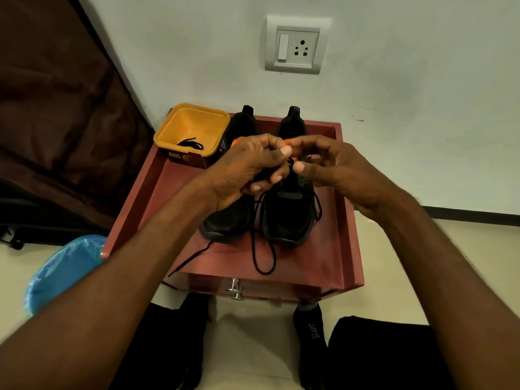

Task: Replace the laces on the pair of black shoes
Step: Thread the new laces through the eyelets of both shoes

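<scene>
Two black shoes (287,209) sit side by side on a small reddish-brown table (332,249) pushed against the wall, toes toward the person. Both hands are up over the tongues and block most of the lacing area. The left hand (247,167) has its fingers curled in, and the right hand (334,167) pinches with thumb and forefinger. They meet at a bit of black lace (290,164), right at the shoe on the person's right. Can't really tell which eyelet it's at, the fingers cover it.

Loose lace (263,257) trails off the front of the shoes and loops across the tabletop. At the back left corner there's a yellow tub (194,128) just beside the left shoe, with another black lace (191,143) coiled inside. On the floor to the left is a bin with a blue bag (62,274), and a wall socket (297,45) sits above the table.
</scene>
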The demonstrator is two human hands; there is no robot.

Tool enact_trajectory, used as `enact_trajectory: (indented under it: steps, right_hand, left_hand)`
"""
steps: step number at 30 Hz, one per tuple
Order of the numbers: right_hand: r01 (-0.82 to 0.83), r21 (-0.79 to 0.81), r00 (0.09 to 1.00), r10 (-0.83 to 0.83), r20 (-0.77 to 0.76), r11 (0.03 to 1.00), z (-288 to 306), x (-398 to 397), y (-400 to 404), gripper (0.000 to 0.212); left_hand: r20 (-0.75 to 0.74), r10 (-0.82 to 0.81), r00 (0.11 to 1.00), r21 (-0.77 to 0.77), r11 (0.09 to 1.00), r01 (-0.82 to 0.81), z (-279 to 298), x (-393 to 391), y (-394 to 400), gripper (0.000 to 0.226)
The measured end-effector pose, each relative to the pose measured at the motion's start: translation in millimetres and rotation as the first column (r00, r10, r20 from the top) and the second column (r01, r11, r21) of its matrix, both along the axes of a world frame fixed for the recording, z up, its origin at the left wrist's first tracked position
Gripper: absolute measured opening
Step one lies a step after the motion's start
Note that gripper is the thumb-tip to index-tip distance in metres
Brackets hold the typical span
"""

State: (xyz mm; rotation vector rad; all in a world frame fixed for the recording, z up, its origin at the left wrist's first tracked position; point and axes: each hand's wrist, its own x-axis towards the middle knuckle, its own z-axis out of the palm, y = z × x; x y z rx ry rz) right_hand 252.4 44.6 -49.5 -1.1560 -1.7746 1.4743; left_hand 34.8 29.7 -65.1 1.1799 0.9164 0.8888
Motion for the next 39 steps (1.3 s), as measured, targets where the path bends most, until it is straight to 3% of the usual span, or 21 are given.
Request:
enact_trajectory:
  steps: [2,4,7,8,10,11,12,13,15,17,18,20,24,28,32,34,36,39]
  right_hand:
    - [-0.056,-0.048,0.998,0.055,-0.021,0.997,-0.5,-2.7,0.0,0.040]
    - [-0.018,-0.056,1.000,0.018,-0.006,0.998,0.7,-5.5,1.5,0.029]
    - [0.218,0.045,0.970,-0.221,0.104,0.975,0.6,-0.2,6.8,0.007]
    - [0.316,0.139,0.916,-0.340,0.214,0.938,-3.9,5.4,9.6,0.007]
    - [0.394,0.340,0.703,-0.518,0.486,0.854,-14.2,18.2,16.3,0.007]
    - [0.374,0.382,0.617,-0.534,0.579,0.845,-16.7,21.2,15.9,0.004]
    - [0.331,0.384,0.586,-0.506,0.632,0.862,-18.8,20.9,14.5,0.006]
    - [0.269,0.378,0.607,-0.461,0.648,0.886,-18.8,18.0,12.5,0.017]
    - [0.134,0.348,0.773,-0.318,0.549,0.928,-13.3,6.6,7.3,0.038]
    - [0.042,0.204,0.949,-0.103,0.297,0.978,-3.7,-7.8,1.2,0.039]
    - [0.026,0.120,0.983,-0.047,0.176,0.992,-2.5,-12.0,0.3,0.033]
    - [0.084,0.098,0.986,-0.097,0.136,0.992,-4.8,-13.6,3.3,0.018]
    - [0.222,0.273,0.887,-0.310,0.343,0.936,-14.8,-4.3,10.1,0.012]
    - [0.122,0.095,0.965,-0.140,0.221,0.988,-15.9,-7.4,8.1,0.032]
    - [0.182,0.211,0.952,-0.226,0.206,0.960,-19.5,-13.6,10.4,0.008]
    - [0.246,0.245,0.925,-0.303,0.229,0.938,-24.1,-14.1,13.6,0.011]
    - [0.278,0.277,0.898,-0.351,0.266,0.920,-28.8,-14.3,16.0,0.015]
    - [0.272,0.321,0.860,-0.379,0.342,0.907,-37.1,-14.3,18.4,0.015]
  left_hand:
    - [0.013,-0.010,1.000,-0.009,1.000,0.010,-0.6,4.5,-1.9,0.016]
    - [0.033,0.013,0.999,-0.007,1.000,-0.012,-1.9,5.9,-1.8,0.017]
    - [-0.001,0.083,0.997,-0.005,0.997,-0.083,-4.5,2.9,1.9,0.016]
    - [-0.013,0.116,0.993,-0.012,0.993,-0.116,-5.9,1.6,3.2,0.014]
    - [-0.048,0.191,0.980,-0.018,0.981,-0.192,-9.3,-0.5,5.3,0.009]
    - [-0.070,0.223,0.972,-0.013,0.974,-0.225,-11.0,-0.8,6.1,0.008]
    - [-0.088,0.244,0.966,-0.004,0.969,-0.246,-12.4,0.0,6.6,0.007]
    - [-0.100,0.254,0.962,0.007,0.967,-0.255,-13.5,1.2,6.3,0.008]
    - [-0.111,0.246,0.963,0.032,0.969,-0.244,-13.9,5.6,4.0,0.012]
    - [-0.117,0.235,0.965,0.056,0.972,-0.229,-13.9,11.6,1.1,0.020]
    - [-0.121,0.241,0.963,0.066,0.970,-0.234,-14.0,13.8,0.1,0.024]
    - [-0.124,0.260,0.958,0.070,0.965,-0.253,-15.1,15.0,0.6,0.024]
    - [-0.132,0.298,0.946,0.048,0.955,-0.294,-20.6,12.8,3.5,0.011]
    - [-0.219,0.336,0.916,0.152,0.939,-0.308,-26.9,16.8,4.5,0.010]
    - [-0.322,0.403,0.857,0.320,0.898,-0.302,-31.7,21.1,8.6,0.009]
    - [-0.440,0.466,0.767,0.490,0.841,-0.230,-38.8,20.9,9.6,0.006]
    - [-0.591,0.517,0.619,0.629,0.776,-0.048,-47.9,16.2,10.4,0.029]
    - [-0.760,0.514,0.398,0.612,0.773,0.170,-57.3,12.5,14.3,0.069]
